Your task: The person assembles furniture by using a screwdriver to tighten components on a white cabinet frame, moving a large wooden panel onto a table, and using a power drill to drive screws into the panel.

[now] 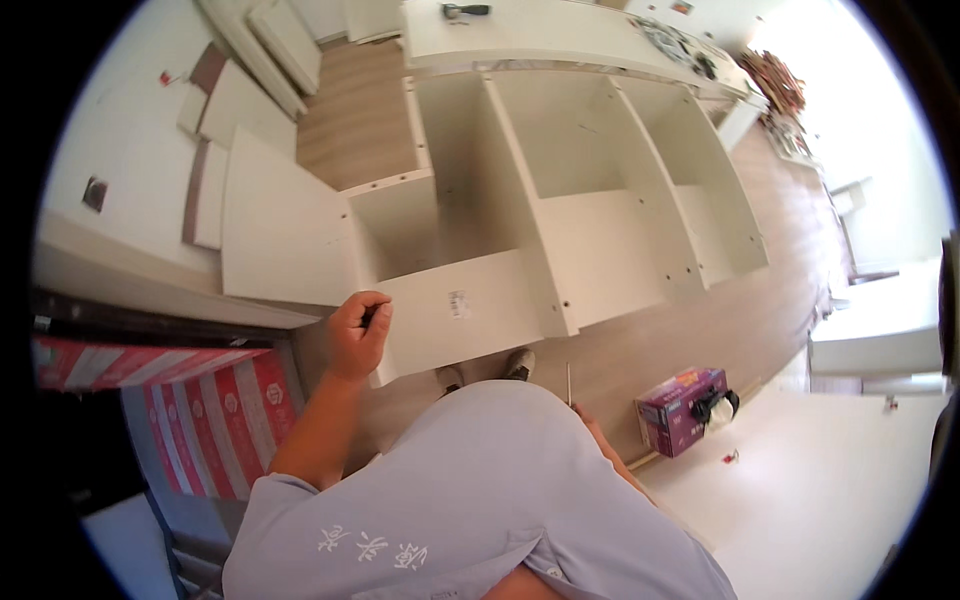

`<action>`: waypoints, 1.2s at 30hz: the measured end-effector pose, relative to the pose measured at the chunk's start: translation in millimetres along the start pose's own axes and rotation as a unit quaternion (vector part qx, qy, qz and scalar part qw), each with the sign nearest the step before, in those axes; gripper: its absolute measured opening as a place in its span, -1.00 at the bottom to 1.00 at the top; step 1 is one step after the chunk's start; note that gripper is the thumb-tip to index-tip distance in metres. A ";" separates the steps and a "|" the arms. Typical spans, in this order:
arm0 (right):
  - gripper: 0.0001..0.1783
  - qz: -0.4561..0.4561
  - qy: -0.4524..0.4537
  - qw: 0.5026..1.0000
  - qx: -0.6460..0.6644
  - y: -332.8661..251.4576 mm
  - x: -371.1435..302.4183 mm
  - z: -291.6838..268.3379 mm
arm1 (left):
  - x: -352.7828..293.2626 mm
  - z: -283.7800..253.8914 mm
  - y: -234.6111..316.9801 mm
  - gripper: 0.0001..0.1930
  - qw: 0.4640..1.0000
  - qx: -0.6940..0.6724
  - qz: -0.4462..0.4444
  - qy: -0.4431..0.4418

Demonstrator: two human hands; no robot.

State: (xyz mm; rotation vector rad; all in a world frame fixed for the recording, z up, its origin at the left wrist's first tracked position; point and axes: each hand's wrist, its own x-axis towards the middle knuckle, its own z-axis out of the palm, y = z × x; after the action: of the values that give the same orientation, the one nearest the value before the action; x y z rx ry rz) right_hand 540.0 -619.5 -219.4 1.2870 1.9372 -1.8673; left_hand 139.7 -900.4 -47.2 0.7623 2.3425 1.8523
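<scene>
A white cabinet frame [600, 230] with several compartments lies on the floor before me, its open side up. My left hand [362, 330] is closed in a fist at the near left corner of its end section. The fingers hide whatever they may hold. By my right side, my right hand [588, 420] is mostly covered by my shirt. A thin straight rod [569, 380], like a screwdriver shaft, sticks up from it; the handle is hidden. A small label [459, 305] is stuck on the near panel.
Loose white panels [285, 225] lean on the left wall. Behind the cabinet, a long white board [560, 35] bears a power tool [466, 11] and cables [675, 45]. A purple box [683, 410] stands right, beside another white board [830, 480]. Red-striped wrapping [220, 420] is at left.
</scene>
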 end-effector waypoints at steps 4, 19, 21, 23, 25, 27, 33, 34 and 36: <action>-0.48 0.012 0.039 0.999 0.004 -2.1 -44.9 -18.3 | 10.5 24.9 26.6 -0.94 0.993 -0.013 -0.064 -0.099; -0.38 0.050 0.161 0.986 -0.016 176.7 -73.5 -166.1 | -48.6 328.3 129.2 -0.83 0.826 -0.309 -0.381 -0.276; -0.40 0.042 0.217 0.975 -0.032 202.3 -84.9 -210.5 | -36.8 384.4 139.1 -0.74 0.873 -0.257 -0.306 -0.280; -0.42 0.028 0.227 0.971 -0.069 213.3 -95.3 -263.8 | -1.0 434.5 147.9 -0.61 0.938 -0.149 -0.185 -0.252; -0.43 0.046 0.234 0.966 -0.104 224.0 -108.5 -308.9 | 53.2 488.0 152.9 -0.39 0.985 0.029 -0.065 -0.158; -0.44 0.086 0.239 0.955 -0.153 233.8 -119.5 -356.8 | 111.6 523.0 139.3 -0.21 0.984 0.154 -0.045 -0.083; -0.47 0.129 0.275 0.952 -0.045 189.4 -139.0 -453.3 | 223.0 571.2 97.8 -0.35 0.884 0.405 -0.113 -0.204; -0.46 0.139 0.271 0.952 -0.034 187.3 -128.9 -467.4 | 241.7 552.6 63.1 -0.42 0.847 0.472 -0.080 -0.232; -0.45 0.123 0.286 0.948 -0.058 216.3 -110.9 -486.4 | 237.9 590.7 63.4 -0.54 0.835 0.468 -0.147 -0.250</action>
State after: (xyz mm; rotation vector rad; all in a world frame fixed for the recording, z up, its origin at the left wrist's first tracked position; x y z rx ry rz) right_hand 961.4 -276.3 -207.1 2.0903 1.9572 -1.3316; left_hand 155.0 -262.2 -91.8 0.7283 2.6577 0.2240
